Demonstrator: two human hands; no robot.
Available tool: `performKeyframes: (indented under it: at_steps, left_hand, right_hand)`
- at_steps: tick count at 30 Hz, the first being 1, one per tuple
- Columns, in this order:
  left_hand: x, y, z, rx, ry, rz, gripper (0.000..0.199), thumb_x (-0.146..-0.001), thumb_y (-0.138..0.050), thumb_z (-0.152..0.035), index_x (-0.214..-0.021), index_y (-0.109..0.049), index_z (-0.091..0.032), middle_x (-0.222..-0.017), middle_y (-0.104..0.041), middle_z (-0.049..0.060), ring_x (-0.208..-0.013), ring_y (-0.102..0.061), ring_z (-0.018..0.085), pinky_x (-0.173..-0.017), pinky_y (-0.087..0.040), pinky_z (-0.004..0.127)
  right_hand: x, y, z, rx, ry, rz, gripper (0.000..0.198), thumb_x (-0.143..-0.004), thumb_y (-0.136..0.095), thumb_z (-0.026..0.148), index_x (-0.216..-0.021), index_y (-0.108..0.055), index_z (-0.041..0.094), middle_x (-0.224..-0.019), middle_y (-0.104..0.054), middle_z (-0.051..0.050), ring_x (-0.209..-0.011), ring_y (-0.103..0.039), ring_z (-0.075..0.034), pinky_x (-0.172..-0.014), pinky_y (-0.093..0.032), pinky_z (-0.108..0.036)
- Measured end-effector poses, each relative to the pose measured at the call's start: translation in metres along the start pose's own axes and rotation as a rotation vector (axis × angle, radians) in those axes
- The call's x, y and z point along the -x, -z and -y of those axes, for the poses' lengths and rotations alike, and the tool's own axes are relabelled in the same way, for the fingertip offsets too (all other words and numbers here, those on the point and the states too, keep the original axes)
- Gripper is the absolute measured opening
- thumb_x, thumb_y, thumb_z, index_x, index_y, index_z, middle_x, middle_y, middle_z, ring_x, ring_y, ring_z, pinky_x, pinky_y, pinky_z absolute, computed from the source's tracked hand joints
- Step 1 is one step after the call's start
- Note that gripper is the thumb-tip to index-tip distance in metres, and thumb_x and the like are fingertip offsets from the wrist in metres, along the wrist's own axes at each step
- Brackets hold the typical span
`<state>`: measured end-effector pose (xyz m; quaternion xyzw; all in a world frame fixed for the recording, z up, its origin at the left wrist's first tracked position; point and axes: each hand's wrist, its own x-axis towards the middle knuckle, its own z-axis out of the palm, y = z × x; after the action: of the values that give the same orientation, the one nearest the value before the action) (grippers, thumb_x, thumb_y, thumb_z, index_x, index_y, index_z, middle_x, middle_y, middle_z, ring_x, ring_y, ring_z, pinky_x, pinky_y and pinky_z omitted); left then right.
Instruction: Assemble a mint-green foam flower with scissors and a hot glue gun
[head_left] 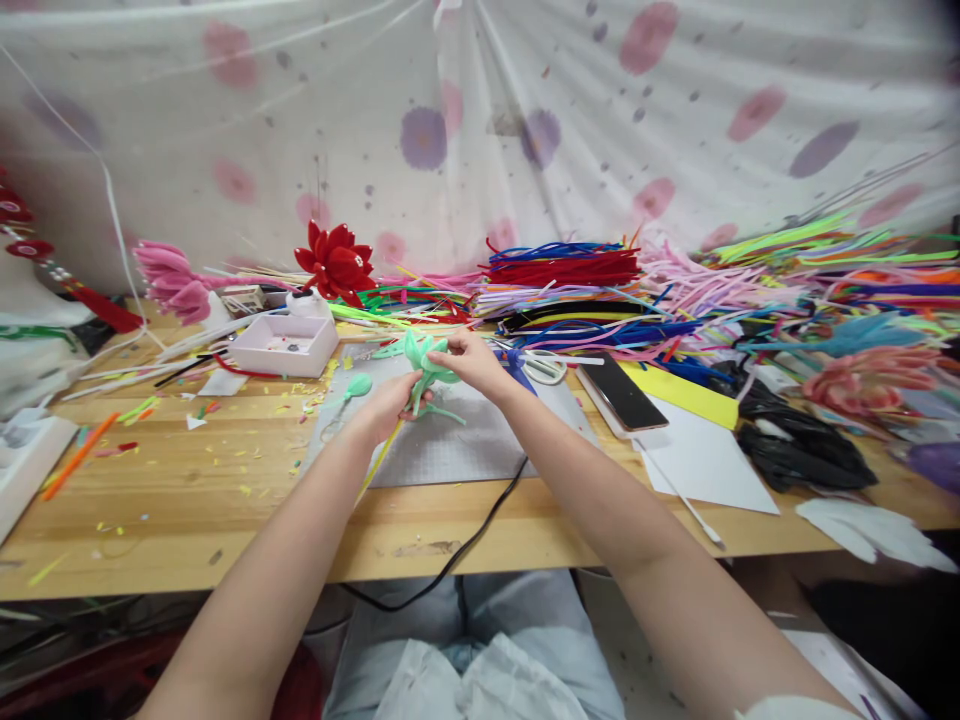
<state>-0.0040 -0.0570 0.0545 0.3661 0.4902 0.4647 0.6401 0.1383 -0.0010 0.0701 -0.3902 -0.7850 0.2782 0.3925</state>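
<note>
Over the grey mat (pixel 480 455), my left hand (pixel 391 405) is closed round the base of a mint-green pipe-cleaner flower (pixel 420 350). A yellow stem (pixel 381 458) runs down from that hand toward the table edge. The fingers of my right hand (pixel 471 362) are pinched on a petal at the flower's right side. A loose green petal (pixel 358 386) lies on the mat to the left of my hands. Part of a green strip (pixel 446 413) sticks out below the flower.
Bundles of coloured pipe cleaners (pixel 562 268) line the back. A white box (pixel 285 345) and a red flower (pixel 336 262) stand at back left. A phone (pixel 622 392), white paper (pixel 705 455) and a black plastic bag (pixel 802 445) lie to the right. A black cable (pixel 480 530) crosses the front edge.
</note>
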Motion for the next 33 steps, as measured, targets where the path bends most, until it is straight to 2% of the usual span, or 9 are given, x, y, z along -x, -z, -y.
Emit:
performKeyframes:
  at_steps: [3, 7, 15, 20, 24, 27, 30, 33]
  left_hand:
    - [0.004, -0.002, -0.001, -0.195, -0.002, -0.039, 0.022, -0.078, -0.055, -0.029, -0.063, -0.051, -0.013, -0.052, -0.046, 0.000, -0.040, -0.035, 0.006, -0.035, -0.018, 0.016]
    - [0.007, -0.004, 0.000, -0.280, -0.036, -0.081, 0.029, -0.077, -0.058, -0.036, -0.061, -0.046, -0.016, -0.048, -0.034, -0.005, -0.039, -0.029, 0.005, -0.039, -0.020, 0.018]
    - [0.001, -0.005, 0.010, -0.392, -0.116, -0.146, 0.029, -0.079, -0.056, -0.040, -0.066, -0.045, -0.016, -0.047, -0.035, -0.006, -0.041, -0.031, 0.006, -0.041, -0.021, 0.020]
    - [0.004, -0.001, 0.007, -0.280, -0.015, -0.066, 0.030, -0.082, -0.050, -0.042, -0.070, -0.046, -0.015, -0.047, -0.030, -0.008, -0.036, -0.025, 0.004, -0.037, -0.015, 0.017]
    - [0.005, 0.006, -0.001, -0.056, 0.067, 0.026, 0.031, -0.083, -0.049, -0.043, -0.075, -0.048, -0.014, -0.048, -0.024, -0.009, -0.034, -0.020, 0.002, -0.034, -0.009, 0.013]
    - [0.005, 0.009, -0.005, 0.095, 0.104, 0.076, 0.028, -0.086, -0.045, -0.039, -0.076, -0.048, -0.013, -0.048, -0.019, -0.010, -0.034, -0.016, 0.002, -0.032, -0.008, 0.011]
    - [0.005, 0.007, -0.006, 0.176, 0.116, 0.116, 0.028, -0.089, -0.039, -0.035, -0.075, -0.048, -0.013, -0.049, -0.016, -0.010, -0.034, -0.014, 0.002, -0.031, -0.009, 0.011]
    - [0.004, 0.002, -0.004, 0.185, 0.106, 0.105, 0.028, -0.090, -0.038, -0.035, -0.071, -0.043, -0.015, -0.049, -0.017, -0.010, -0.033, -0.014, 0.002, -0.031, -0.009, 0.011]
  right_hand:
    - [0.000, -0.001, 0.002, 0.065, 0.015, -0.013, 0.022, -0.070, -0.058, 0.035, -0.060, -0.060, 0.016, -0.057, -0.040, 0.003, -0.064, -0.036, -0.011, -0.064, -0.028, -0.024]
    - [0.002, -0.002, 0.004, 0.123, 0.015, -0.041, 0.022, -0.071, -0.059, 0.037, -0.062, -0.061, 0.016, -0.062, -0.043, 0.002, -0.068, -0.037, -0.012, -0.067, -0.029, -0.025]
    - [0.001, -0.003, 0.003, 0.099, 0.042, -0.049, 0.022, -0.071, -0.061, 0.036, -0.064, -0.061, 0.016, -0.060, -0.044, 0.003, -0.066, -0.039, -0.012, -0.066, -0.030, -0.026]
    - [0.011, -0.001, 0.001, -0.039, 0.036, -0.291, 0.028, -0.072, -0.061, 0.041, -0.088, -0.060, 0.018, -0.075, -0.052, 0.000, -0.072, -0.045, -0.013, -0.071, -0.035, -0.026]
    - [0.031, -0.003, 0.001, -0.176, -0.031, -0.470, 0.026, -0.077, -0.055, 0.041, -0.088, -0.054, 0.018, -0.076, -0.052, 0.001, -0.069, -0.046, -0.011, -0.069, -0.037, -0.025]
    - [0.046, -0.011, -0.001, -0.227, -0.112, -0.412, 0.025, -0.078, -0.051, 0.043, -0.076, -0.054, 0.017, -0.068, -0.052, 0.002, -0.062, -0.045, -0.010, -0.061, -0.036, -0.023]
    - [0.052, -0.022, -0.001, -0.231, -0.199, -0.244, 0.030, -0.077, -0.050, 0.044, -0.068, -0.057, 0.017, -0.059, -0.051, 0.003, -0.057, -0.044, -0.010, -0.056, -0.032, -0.023]
    - [0.049, -0.032, 0.000, -0.258, -0.314, -0.114, 0.035, -0.075, -0.050, 0.048, -0.063, -0.059, 0.017, -0.053, -0.048, 0.003, -0.053, -0.042, -0.009, -0.054, -0.030, -0.023]
